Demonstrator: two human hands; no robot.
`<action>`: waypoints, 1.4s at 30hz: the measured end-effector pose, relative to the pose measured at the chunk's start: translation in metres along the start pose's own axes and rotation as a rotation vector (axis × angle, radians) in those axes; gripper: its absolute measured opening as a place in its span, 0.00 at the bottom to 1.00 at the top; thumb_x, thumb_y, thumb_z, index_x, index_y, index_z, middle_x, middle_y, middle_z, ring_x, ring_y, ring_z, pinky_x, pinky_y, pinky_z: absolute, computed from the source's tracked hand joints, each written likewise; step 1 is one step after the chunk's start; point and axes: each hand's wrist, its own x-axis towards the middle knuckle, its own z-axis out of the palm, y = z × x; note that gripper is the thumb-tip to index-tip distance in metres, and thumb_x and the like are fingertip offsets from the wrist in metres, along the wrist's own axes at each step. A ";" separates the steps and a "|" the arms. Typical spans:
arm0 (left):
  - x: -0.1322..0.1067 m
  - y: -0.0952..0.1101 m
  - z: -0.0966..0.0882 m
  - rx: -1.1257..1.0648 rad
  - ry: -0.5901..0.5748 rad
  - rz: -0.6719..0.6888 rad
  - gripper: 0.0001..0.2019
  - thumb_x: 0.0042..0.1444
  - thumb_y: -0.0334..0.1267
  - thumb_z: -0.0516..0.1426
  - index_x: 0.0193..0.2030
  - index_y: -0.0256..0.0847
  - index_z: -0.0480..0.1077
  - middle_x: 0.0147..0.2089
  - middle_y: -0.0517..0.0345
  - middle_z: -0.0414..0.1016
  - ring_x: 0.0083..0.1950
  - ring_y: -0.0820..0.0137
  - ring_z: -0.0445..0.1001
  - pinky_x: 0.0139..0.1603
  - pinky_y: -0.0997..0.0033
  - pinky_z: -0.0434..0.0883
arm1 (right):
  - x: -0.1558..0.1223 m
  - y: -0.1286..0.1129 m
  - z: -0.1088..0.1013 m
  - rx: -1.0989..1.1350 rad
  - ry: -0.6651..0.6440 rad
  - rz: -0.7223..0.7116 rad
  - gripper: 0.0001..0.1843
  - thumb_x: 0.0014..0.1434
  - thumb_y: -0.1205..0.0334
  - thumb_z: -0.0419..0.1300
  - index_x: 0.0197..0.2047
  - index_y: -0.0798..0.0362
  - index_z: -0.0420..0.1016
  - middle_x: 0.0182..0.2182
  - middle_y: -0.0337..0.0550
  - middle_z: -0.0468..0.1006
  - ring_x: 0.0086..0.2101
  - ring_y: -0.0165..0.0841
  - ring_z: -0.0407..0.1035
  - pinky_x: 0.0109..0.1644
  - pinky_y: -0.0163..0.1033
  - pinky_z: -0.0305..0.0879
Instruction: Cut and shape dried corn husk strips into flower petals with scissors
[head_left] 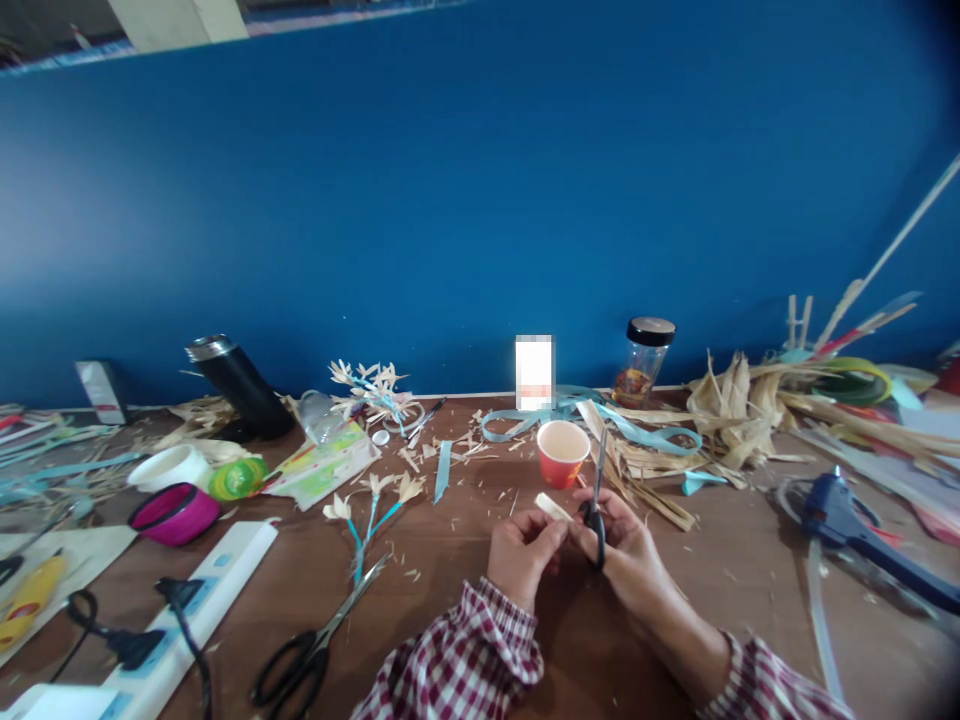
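My left hand [523,552] is closed in a pinch on a small pale strip of husk [553,506], held just above the brown table [465,560]. My right hand [624,545] is closed round the black handles of a pair of scissors [598,492], whose blades point up and away, right beside the strip. Both hands meet near the table's middle, just in front of an orange paper cup [562,451]. Red checked sleeves cover both forearms.
A second pair of black scissors [315,640] lies at the front left, next to a white power strip [199,610]. Blue-stemmed husk flowers [373,500], a black flask [238,385], a magenta tape roll [175,513], a jar [643,362], husk piles [739,410] and a blue glue gun [847,515] surround the hands.
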 end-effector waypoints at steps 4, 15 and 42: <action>0.000 -0.002 -0.001 -0.008 0.002 -0.002 0.16 0.40 0.48 0.65 0.22 0.35 0.71 0.16 0.63 0.66 0.15 0.81 0.58 0.16 0.80 0.54 | 0.000 -0.001 0.001 0.004 0.009 0.009 0.26 0.37 0.61 0.73 0.39 0.50 0.68 0.24 0.33 0.70 0.25 0.27 0.63 0.28 0.30 0.60; 0.001 -0.003 -0.001 -0.063 0.002 -0.012 0.17 0.39 0.47 0.66 0.21 0.34 0.71 0.16 0.62 0.68 0.15 0.82 0.57 0.16 0.81 0.54 | 0.000 0.002 0.001 0.013 0.023 0.004 0.27 0.37 0.61 0.73 0.40 0.51 0.67 0.23 0.33 0.70 0.24 0.26 0.63 0.28 0.30 0.60; 0.012 0.035 -0.022 -0.298 0.266 -0.033 0.18 0.28 0.44 0.70 0.23 0.33 0.74 0.22 0.59 0.72 0.19 0.83 0.64 0.15 0.86 0.59 | -0.010 -0.011 0.000 -0.265 -0.437 0.161 0.23 0.52 0.49 0.63 0.44 0.58 0.72 0.23 0.36 0.66 0.23 0.25 0.56 0.23 0.29 0.51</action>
